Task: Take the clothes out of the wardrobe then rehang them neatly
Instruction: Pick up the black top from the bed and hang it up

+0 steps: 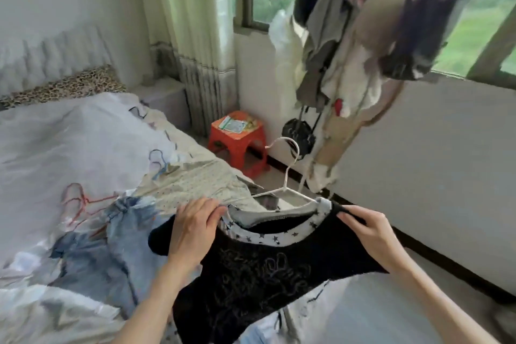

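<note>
We see both forearms reaching forward; the left hand [192, 227] pinches the black top [251, 274] at its left shoulder, the right hand [368, 232] grips its right shoulder

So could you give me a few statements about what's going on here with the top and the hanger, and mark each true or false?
1. Both hands hold the black top, the left hand and right hand at its shoulders. True.
2. The white hanger already sits inside the top's neckline. True.
3. The stool by the wall is blue. False: it is red-orange.
4. The jeans hang from the window. False: they lie on the bed.
5. Spare hangers lie on the bed. True.
</note>
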Tool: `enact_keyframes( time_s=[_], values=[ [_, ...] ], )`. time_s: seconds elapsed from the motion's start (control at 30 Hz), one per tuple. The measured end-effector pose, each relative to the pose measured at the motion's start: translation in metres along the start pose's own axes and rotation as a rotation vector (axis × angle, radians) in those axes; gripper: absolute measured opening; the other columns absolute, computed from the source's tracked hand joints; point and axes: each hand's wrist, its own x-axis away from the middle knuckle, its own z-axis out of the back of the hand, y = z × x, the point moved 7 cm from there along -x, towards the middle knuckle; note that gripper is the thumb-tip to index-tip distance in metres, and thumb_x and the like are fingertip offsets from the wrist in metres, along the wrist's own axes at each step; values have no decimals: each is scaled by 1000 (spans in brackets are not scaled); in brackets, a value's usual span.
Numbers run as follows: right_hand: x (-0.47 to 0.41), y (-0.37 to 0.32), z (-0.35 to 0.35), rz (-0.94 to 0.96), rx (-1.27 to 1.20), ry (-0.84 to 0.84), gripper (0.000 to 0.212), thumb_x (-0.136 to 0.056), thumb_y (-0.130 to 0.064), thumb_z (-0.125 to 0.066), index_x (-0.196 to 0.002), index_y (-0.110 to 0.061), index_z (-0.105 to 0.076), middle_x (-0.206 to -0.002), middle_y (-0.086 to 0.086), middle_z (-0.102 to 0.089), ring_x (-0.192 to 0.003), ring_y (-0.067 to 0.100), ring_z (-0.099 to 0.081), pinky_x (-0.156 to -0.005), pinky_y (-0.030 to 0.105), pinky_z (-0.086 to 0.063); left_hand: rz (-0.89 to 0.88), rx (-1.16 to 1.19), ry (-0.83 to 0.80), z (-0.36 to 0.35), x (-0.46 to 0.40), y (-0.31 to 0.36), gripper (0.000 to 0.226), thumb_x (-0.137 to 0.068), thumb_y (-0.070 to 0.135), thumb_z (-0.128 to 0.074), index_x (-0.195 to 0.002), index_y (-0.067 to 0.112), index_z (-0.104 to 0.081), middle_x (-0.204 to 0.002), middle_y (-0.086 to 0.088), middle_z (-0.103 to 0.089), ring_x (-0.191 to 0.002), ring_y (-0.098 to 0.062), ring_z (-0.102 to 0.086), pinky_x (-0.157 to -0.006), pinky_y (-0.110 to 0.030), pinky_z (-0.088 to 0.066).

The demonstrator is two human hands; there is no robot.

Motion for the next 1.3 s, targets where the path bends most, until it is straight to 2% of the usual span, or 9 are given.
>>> enact_keyframes(
  time_s=[0.1,0.27,0.4,0.5,0.73,0.87,0.97,1.1,1.3],
  values=[
    [22,38,86,-82,7,198,14,-86,-9,-63,-94,-12,-73,-88,-11,-71,-85,6,-64,-81,20,-46,-65,124,-21,-34,-31,75,36,-86,41,-40,-82,18,-67,-79,6,-65,-75,-19,-57,-65,-28,-25],
    [66,72,209,-163,38,462,17,-86,-7,-63,-98,-14,-73,-90,-7,-70,-93,16,-64,-87,28,-47,-371,194,22,-65,-88,214,30,-85,33,-43,-81,18,-69,-69,6,-59,-65,-22,-53,-64,-27,-22],
    [112,65,290,-144,87,720,19,-87,-6,-62,-103,-10,-71,-96,2,-68,-93,17,-62,-78,8,-44,-546,235,60,-78,-112,313,16,-84,26,-55,-81,18,-69,-71,5,-60,-65,-22,-54,-65,-26,-18],
    [156,48,325,-97,334,783,20,-83,-11,-67,-102,-12,-72,-96,-7,-65,-95,15,-60,-86,17,-44,-592,384,46,-84,-112,365,9,-82,18,-59,-82,18,-68,-76,6,-61,-71,-18,-53,-69,-26,-19],
    [272,28,348,-213,578,978,50,-82,-52,-59,-121,-21,-60,-107,-13,-61,-105,1,-48,-96,33,-38,-718,730,-96,-89,-77,467,15,-83,21,-56,-81,13,-69,-78,7,-60,-77,-12,-43,-75,-29,-22],
    [317,27,344,-401,702,1019,52,-82,-53,-43,-103,-13,-68,-93,-2,-67,-94,15,-57,-82,36,-48,-817,843,-182,-88,-46,512,17,-83,20,-55,-81,11,-69,-79,6,-62,-79,-12,-42,-77,-27,-20],
    [362,22,333,-501,738,1109,43,-84,-50,-49,-87,-11,-67,-77,-5,-62,-77,16,-59,-68,30,-47,-877,900,-281,-100,-15,535,19,-84,23,-53,-81,11,-68,-80,6,-62,-81,-14,-42,-78,-28,-21],
    [422,18,313,-718,740,1232,23,-87,-36,-62,-81,-14,-65,-73,-9,-59,-76,12,-58,-67,28,-42,-1050,855,-451,-127,43,570,29,-87,34,-47,-79,12,-64,-78,3,-61,-79,-25,-49,-72,-35,-35],
    [519,15,278,-1050,592,1316,28,-88,-45,-55,-91,-20,-68,-89,2,-70,-88,20,-62,-77,32,-45,-1226,868,-563,-131,134,618,41,-89,46,-34,-68,18,-56,-67,7,-52,-70,-24,-49,-65,-33,-35]
  ],
)
